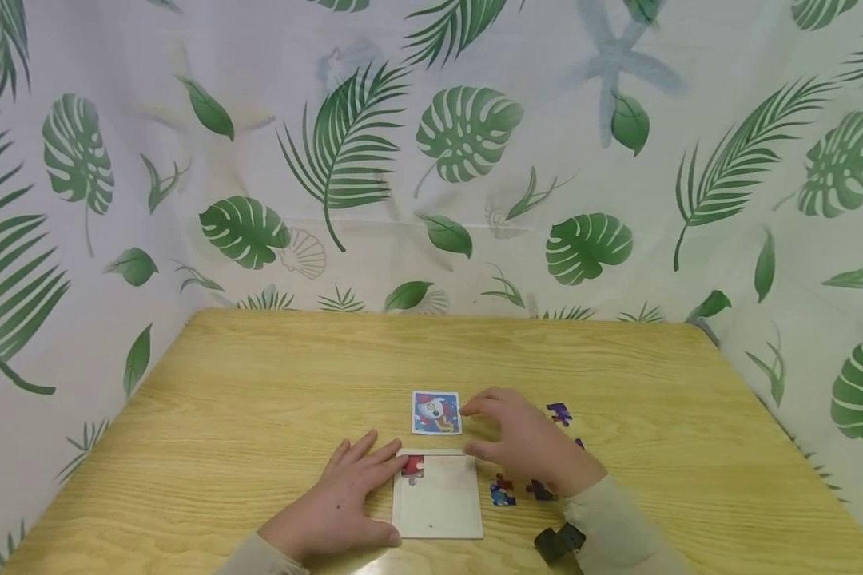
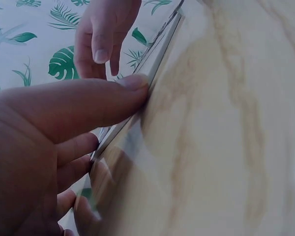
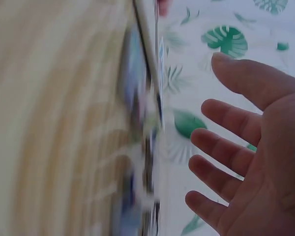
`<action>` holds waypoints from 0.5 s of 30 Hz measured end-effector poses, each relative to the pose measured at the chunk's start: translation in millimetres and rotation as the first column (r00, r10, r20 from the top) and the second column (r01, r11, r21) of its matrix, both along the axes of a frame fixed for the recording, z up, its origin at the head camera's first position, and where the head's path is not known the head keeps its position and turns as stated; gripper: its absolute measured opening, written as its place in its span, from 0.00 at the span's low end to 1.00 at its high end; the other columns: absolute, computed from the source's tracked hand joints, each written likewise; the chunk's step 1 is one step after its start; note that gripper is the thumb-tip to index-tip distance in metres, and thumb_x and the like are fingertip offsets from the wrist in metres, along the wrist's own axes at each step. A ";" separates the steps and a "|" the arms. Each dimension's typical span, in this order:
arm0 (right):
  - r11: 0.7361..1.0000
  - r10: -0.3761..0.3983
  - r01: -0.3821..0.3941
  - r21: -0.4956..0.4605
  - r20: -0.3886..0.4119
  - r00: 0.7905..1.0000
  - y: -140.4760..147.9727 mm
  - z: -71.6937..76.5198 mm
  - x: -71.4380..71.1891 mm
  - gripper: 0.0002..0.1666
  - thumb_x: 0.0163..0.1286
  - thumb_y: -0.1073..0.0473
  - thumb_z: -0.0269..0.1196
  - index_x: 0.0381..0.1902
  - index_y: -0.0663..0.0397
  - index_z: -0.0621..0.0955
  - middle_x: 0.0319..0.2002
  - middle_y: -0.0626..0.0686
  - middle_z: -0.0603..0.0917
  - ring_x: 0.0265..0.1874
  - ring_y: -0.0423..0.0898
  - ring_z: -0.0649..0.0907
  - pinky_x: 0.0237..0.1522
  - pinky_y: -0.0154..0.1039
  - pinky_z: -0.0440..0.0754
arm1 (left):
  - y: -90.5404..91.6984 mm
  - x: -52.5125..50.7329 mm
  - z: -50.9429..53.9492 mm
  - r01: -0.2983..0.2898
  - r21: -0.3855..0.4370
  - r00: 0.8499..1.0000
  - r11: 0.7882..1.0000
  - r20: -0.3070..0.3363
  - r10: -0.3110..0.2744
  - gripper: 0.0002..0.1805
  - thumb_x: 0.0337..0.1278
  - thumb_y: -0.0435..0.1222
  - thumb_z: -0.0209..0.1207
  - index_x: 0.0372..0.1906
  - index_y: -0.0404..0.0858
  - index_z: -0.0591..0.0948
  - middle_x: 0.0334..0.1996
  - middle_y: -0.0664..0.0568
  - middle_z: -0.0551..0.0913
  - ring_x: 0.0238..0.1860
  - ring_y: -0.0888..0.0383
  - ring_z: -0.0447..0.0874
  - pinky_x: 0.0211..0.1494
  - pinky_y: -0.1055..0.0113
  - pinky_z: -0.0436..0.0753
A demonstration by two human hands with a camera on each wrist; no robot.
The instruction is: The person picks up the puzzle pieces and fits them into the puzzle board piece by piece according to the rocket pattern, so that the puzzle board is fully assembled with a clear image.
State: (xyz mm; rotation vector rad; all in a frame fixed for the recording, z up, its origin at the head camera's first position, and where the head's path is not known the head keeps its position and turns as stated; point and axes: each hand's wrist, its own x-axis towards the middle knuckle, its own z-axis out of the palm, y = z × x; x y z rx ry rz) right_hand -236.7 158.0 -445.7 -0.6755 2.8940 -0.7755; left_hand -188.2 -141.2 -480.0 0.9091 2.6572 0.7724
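Observation:
A pale square tray (image 1: pixel 442 511) lies near the table's front, with a red puzzle piece (image 1: pixel 414 465) in its upper left corner. My left hand (image 1: pixel 348 499) rests at the tray's left edge, fingers spread; in the left wrist view its thumb (image 2: pixel 132 86) touches the rim. Above the tray lies a small picture card (image 1: pixel 435 413) with a white figure on blue. My right hand (image 1: pixel 525 439) hovers between the card and the loose pieces, fingers apart and holding nothing; in the right wrist view the hand (image 3: pixel 265 142) is empty too.
Several loose puzzle pieces lie right of the tray, among them a blue and red one (image 1: pixel 503 490), a dark one (image 1: pixel 540 489) and a purple one (image 1: pixel 559 413). A black strap-like object (image 1: pixel 558 544) is by the right sleeve. A leaf-patterned curtain (image 1: pixel 467 160) hangs behind the table.

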 end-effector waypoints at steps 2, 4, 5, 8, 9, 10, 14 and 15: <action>1.000 -0.022 0.022 -0.017 0.007 1.000 12.6 -0.9 -1.1 0.27 0.67 0.47 0.71 0.61 0.45 0.82 0.64 0.49 0.75 0.66 0.55 0.72 0.65 0.58 0.72 | 0.1 0.0 -0.5 0.002 0.002 1.000 1.000 -0.004 -0.002 0.52 0.49 0.63 0.67 0.78 0.47 0.65 0.79 0.54 0.57 0.80 0.43 0.38 0.76 0.37 0.36; 0.999 -0.030 0.030 -0.025 -0.003 1.000 24.1 -1.7 -2.4 0.27 0.68 0.47 0.70 0.63 0.45 0.81 0.65 0.49 0.75 0.64 0.55 0.74 0.63 0.58 0.74 | 0.0 -0.1 -0.8 0.003 0.009 1.000 1.000 -0.010 -0.003 0.52 0.49 0.63 0.67 0.78 0.46 0.65 0.79 0.54 0.57 0.80 0.43 0.38 0.76 0.37 0.36; 0.999 -0.034 0.034 -0.029 -0.004 0.999 29.1 -2.1 -3.2 0.27 0.68 0.47 0.69 0.63 0.45 0.81 0.65 0.50 0.75 0.63 0.55 0.75 0.62 0.57 0.75 | -0.1 -0.1 -1.0 0.004 0.013 1.000 1.000 -0.011 -0.004 0.52 0.49 0.63 0.67 0.78 0.45 0.65 0.79 0.54 0.57 0.80 0.43 0.38 0.76 0.37 0.36; 0.999 -0.039 0.039 -0.038 -0.018 0.999 42.8 -2.6 -5.6 0.28 0.68 0.48 0.69 0.64 0.47 0.80 0.65 0.52 0.75 0.62 0.56 0.75 0.62 0.58 0.75 | -0.5 -0.3 -0.8 0.005 0.016 1.000 1.000 -0.010 -0.005 0.52 0.49 0.63 0.68 0.78 0.45 0.65 0.79 0.53 0.57 0.80 0.42 0.38 0.76 0.37 0.36; 0.998 -0.043 0.042 -0.037 -0.024 0.999 46.9 -2.8 -6.4 0.28 0.68 0.49 0.69 0.64 0.47 0.80 0.65 0.52 0.75 0.62 0.57 0.75 0.62 0.58 0.75 | -0.7 -0.3 -0.6 0.005 0.016 1.000 1.000 -0.010 -0.005 0.52 0.49 0.63 0.68 0.78 0.45 0.65 0.79 0.53 0.57 0.80 0.42 0.38 0.76 0.37 0.36; 0.998 -0.048 0.047 -0.035 -0.026 0.999 51.1 -2.9 -6.8 0.28 0.69 0.49 0.69 0.65 0.48 0.80 0.65 0.53 0.75 0.63 0.58 0.75 0.62 0.59 0.75 | -0.8 -0.3 -0.3 0.006 0.015 1.000 1.000 -0.010 -0.006 0.52 0.49 0.63 0.68 0.78 0.46 0.65 0.79 0.54 0.57 0.80 0.42 0.38 0.76 0.37 0.36; 0.995 -0.085 0.084 -0.049 -0.020 0.996 69.9 -3.5 -9.1 0.28 0.71 0.52 0.67 0.66 0.51 0.78 0.66 0.56 0.74 0.66 0.62 0.72 0.63 0.63 0.71 | -1.1 0.4 0.3 0.006 0.017 1.000 1.000 -0.006 -0.006 0.52 0.49 0.62 0.68 0.78 0.46 0.65 0.79 0.54 0.57 0.80 0.43 0.38 0.76 0.38 0.36; 0.994 -0.097 0.096 -0.053 -0.020 0.995 74.5 -4.3 -10.2 0.28 0.71 0.52 0.67 0.66 0.52 0.78 0.66 0.57 0.74 0.66 0.63 0.72 0.63 0.64 0.71 | -1.4 0.5 0.5 0.006 0.015 1.000 1.000 -0.006 -0.006 0.52 0.49 0.62 0.68 0.78 0.46 0.65 0.79 0.55 0.57 0.80 0.43 0.38 0.76 0.38 0.35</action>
